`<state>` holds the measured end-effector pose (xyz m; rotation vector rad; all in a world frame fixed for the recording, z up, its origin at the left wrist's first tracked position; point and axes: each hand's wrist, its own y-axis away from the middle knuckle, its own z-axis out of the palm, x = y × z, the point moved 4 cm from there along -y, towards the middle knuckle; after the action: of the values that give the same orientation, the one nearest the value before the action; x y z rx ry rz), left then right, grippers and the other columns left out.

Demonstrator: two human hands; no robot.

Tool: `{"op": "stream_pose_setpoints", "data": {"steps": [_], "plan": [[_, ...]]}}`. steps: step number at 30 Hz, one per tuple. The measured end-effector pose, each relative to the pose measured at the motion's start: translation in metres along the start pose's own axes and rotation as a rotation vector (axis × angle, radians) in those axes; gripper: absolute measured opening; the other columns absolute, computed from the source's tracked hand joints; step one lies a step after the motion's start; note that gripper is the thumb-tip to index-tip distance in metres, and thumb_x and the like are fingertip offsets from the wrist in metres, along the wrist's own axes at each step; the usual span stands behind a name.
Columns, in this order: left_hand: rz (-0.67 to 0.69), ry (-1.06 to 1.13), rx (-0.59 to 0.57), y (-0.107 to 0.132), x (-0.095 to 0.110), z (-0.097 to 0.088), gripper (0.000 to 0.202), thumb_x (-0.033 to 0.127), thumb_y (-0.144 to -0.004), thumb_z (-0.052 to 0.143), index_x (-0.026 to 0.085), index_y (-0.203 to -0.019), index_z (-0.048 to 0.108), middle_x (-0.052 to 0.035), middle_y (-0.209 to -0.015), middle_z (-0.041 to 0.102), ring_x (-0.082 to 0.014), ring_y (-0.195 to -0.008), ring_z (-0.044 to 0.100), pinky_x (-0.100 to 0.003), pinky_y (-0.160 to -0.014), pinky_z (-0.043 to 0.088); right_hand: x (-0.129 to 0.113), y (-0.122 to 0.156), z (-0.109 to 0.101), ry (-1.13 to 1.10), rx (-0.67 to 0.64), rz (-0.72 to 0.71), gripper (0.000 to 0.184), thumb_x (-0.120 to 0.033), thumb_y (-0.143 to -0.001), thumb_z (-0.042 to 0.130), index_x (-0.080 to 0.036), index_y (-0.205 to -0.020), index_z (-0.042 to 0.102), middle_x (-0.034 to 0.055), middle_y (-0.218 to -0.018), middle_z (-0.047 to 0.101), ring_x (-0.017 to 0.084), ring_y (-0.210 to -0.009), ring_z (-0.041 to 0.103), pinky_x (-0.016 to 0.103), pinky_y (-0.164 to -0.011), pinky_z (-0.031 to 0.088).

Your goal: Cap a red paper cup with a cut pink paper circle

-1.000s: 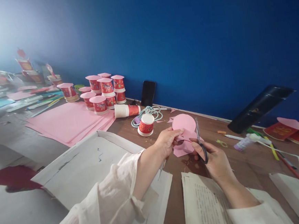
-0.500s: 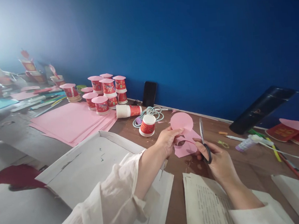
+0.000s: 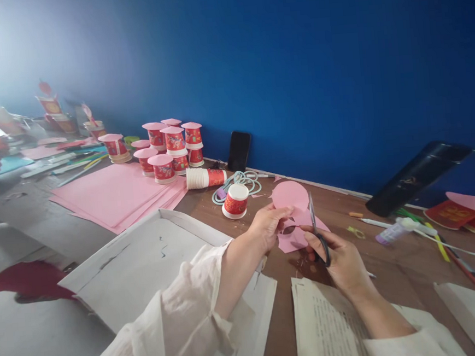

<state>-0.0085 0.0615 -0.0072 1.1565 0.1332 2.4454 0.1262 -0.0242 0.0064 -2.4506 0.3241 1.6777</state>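
My left hand [image 3: 269, 226] pinches a piece of pink paper [image 3: 290, 196] whose upper part is cut into a round disc. My right hand [image 3: 338, 255] grips black-handled scissors [image 3: 316, 228], with the blades pointing up at the paper's right edge. Both hands hover over the brown table [image 3: 375, 249]. A loose pink offcut [image 3: 291, 242] hangs below the disc between my hands. A single red paper cup [image 3: 235, 200] stands upside down just left of my left hand.
A white shallow box [image 3: 145, 262] lies front left. Pink sheets [image 3: 111, 193], stacked red cups with pink lids [image 3: 173, 144], a lying cup sleeve [image 3: 205, 177], a coiled cable [image 3: 241, 180] and a black phone [image 3: 239, 150] sit behind. Printed pages [image 3: 327, 324], glue [image 3: 392, 232], pens and a black cylinder [image 3: 418, 177] lie right.
The scissors swung slightly right and then back left against the paper edge. My left hand kept its pinch while the pink disc shifted a little. The view drifted slightly.
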Motion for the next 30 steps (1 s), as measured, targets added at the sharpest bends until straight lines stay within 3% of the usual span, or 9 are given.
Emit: {"op": "stream_pose_setpoints", "data": {"steps": [8,17,26,30], "plan": [[0.010,-0.023,-0.006,0.001,-0.001,0.001,0.014,0.012,-0.066,0.075,0.012,-0.075,0.064,0.0000,-0.065,0.058,-0.0039,-0.050,0.043,-0.018,-0.046,0.031,0.000,0.000,-0.001,0.016,0.031,0.011,0.061,-0.058,-0.066,0.076,-0.014,-0.109,0.076,-0.0023,-0.052,0.058,0.014,-0.051,0.053,0.024,-0.049,0.045],[-0.013,-0.007,-0.006,0.003,-0.003,0.002,0.022,0.013,-0.060,0.081,0.013,-0.074,0.064,0.0013,-0.064,0.058,-0.0049,-0.052,0.047,-0.019,-0.050,0.036,0.009,-0.002,0.000,-0.003,0.035,0.044,0.068,-0.063,-0.069,0.074,-0.014,-0.117,0.073,-0.0031,-0.053,0.059,0.014,-0.045,0.054,0.025,-0.046,0.045],[-0.025,0.019,-0.010,0.005,-0.001,0.004,0.027,0.014,-0.057,0.084,0.013,-0.073,0.063,0.0009,-0.065,0.058,-0.0061,-0.055,0.048,-0.021,-0.052,0.038,0.011,-0.002,-0.002,-0.021,0.041,0.047,0.070,-0.062,-0.068,0.076,-0.013,-0.117,0.072,-0.0025,-0.053,0.059,0.014,-0.046,0.053,0.026,-0.046,0.046],[-0.024,0.010,-0.008,0.005,-0.001,0.003,0.025,0.015,-0.059,0.083,0.013,-0.069,0.060,0.0021,-0.061,0.054,-0.0056,-0.053,0.044,-0.021,-0.050,0.033,0.006,-0.001,-0.002,-0.001,0.052,0.030,0.067,-0.064,-0.068,0.074,-0.014,-0.111,0.075,-0.0018,-0.054,0.059,0.014,-0.048,0.053,0.026,-0.046,0.046]]}}
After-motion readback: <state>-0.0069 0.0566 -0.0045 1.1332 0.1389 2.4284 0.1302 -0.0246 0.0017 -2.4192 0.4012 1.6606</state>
